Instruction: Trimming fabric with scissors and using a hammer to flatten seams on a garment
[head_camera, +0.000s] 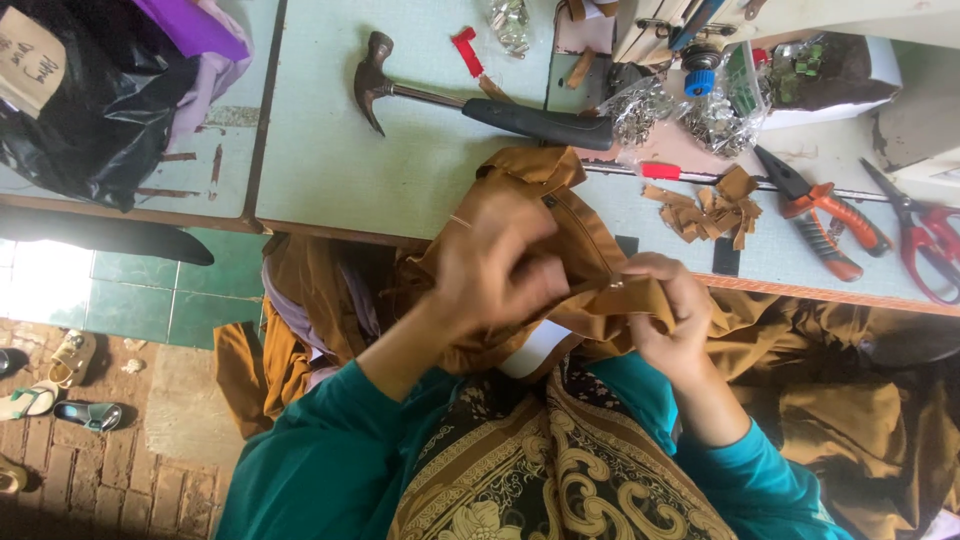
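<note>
At frame centre, both hands pinch the brown cloth taut, left hand and right hand gripping folds, hammer lying above on the bench.

1. Your claw hammer lies across the table, head toward the left edge, black grip pointing right.
2. Red-handled scissors sit at the right edge; orange-handled pliers just beside them.
3. Brown fabric scraps are piled near the front edge, left of the pliers.
4. Clear bags of small metal parts are at the back.
5. A black plastic bag fills the far-left corner.
6. Sandals on the brick floor below you.
</note>
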